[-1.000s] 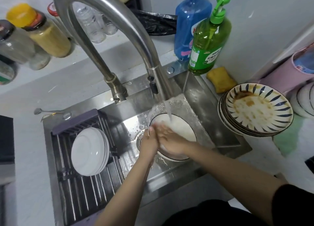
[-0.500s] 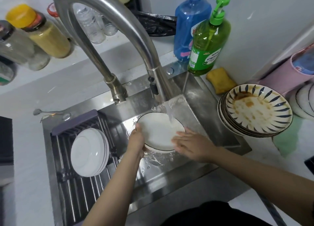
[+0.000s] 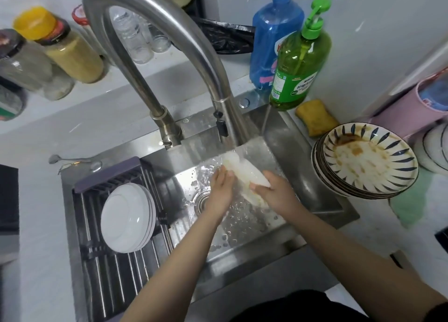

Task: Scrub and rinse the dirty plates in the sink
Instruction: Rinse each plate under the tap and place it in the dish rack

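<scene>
A white plate (image 3: 244, 170) is tilted steeply, almost on edge, under the running water from the faucet (image 3: 228, 125) in the steel sink (image 3: 242, 227). My left hand (image 3: 221, 191) lies against its left face, fingers pointing up. My right hand (image 3: 276, 193) grips its right rim, thumb over the edge. A stack of dirty blue-striped plates (image 3: 368, 161) with brown stains sits on the counter to the right. Clean white plates (image 3: 127, 216) lean in the drying rack (image 3: 109, 268) on the left.
Green soap bottle (image 3: 299, 62), blue bottle (image 3: 271, 35) and a yellow sponge (image 3: 315, 117) stand behind the sink at right. Jars (image 3: 60, 45) line the ledge at back left. More plates (image 3: 436, 149) and a pink container (image 3: 421, 103) are at far right.
The plate has been turned from lying nearly flat to standing almost on edge under the stream. Both hands shifted with it, the left moving up against its face.
</scene>
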`<action>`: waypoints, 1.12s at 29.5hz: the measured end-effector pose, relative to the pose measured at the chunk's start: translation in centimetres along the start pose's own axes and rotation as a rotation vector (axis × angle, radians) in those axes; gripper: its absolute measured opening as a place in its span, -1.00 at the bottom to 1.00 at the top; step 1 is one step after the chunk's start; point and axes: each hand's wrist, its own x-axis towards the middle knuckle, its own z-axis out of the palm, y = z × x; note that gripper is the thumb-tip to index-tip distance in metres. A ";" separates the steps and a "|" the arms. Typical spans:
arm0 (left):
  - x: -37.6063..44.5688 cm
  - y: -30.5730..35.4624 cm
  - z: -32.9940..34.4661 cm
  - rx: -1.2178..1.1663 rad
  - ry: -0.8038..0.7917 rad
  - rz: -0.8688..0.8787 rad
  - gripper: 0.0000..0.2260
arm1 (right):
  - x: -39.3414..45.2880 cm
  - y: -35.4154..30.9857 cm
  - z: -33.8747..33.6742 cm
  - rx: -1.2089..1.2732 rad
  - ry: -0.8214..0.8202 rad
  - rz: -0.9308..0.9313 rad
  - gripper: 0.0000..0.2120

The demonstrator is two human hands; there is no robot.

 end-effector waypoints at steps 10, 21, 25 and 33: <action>3.4 -2.5 -0.8 0.178 0.179 0.304 -0.45 | 1.0 -1.2 -0.1 0.699 -0.093 0.342 -0.74; 4.1 -2.8 -2.8 0.377 0.065 0.398 -0.55 | 0.8 -1.3 0.8 0.793 -0.134 0.392 -0.80; 3.5 -2.3 -1.2 0.327 0.114 0.458 -0.58 | 0.6 -1.0 1.3 0.785 -0.078 0.401 -0.75; 3.3 -1.4 -1.1 0.350 0.056 0.609 -0.62 | 0.4 -1.4 1.6 0.719 -0.088 0.349 -0.88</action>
